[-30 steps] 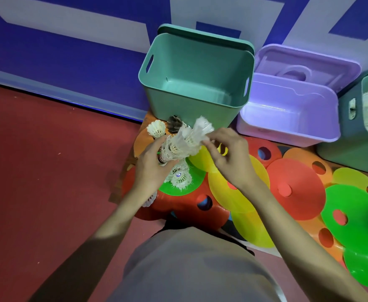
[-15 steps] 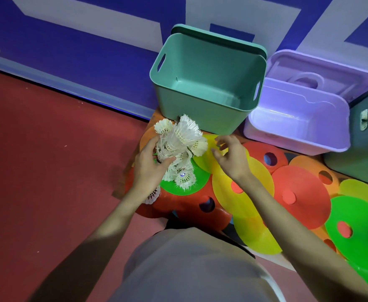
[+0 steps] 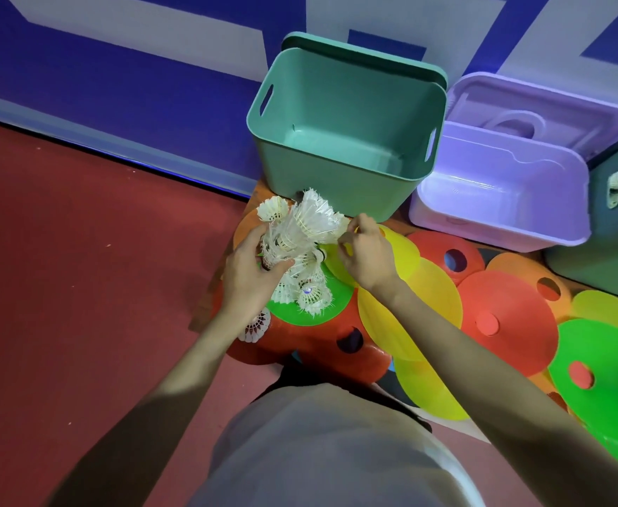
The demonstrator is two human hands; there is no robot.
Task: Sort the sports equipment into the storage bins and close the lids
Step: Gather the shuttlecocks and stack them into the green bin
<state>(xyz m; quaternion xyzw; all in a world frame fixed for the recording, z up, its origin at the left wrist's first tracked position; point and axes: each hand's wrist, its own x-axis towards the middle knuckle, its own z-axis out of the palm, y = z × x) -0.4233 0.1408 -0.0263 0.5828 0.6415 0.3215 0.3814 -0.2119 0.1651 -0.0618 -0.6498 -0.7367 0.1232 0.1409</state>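
White feathered shuttlecock stack (image 3: 294,234), gripped by left hand (image 3: 251,278), tilts up-right toward the teal plastic bin (image 3: 340,192); right hand (image 3: 364,256) pinches its top.

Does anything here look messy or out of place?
Yes. White feather shuttlecocks lie loose on the overlapping flat plastic discs, one under the left wrist, while the open teal plastic bin appears empty.

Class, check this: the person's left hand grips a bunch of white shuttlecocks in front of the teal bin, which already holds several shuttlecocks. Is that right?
Not quite. The head view shows the teal bin is empty. The rest stands: the left hand grips the bunch of white shuttlecocks in front of it.
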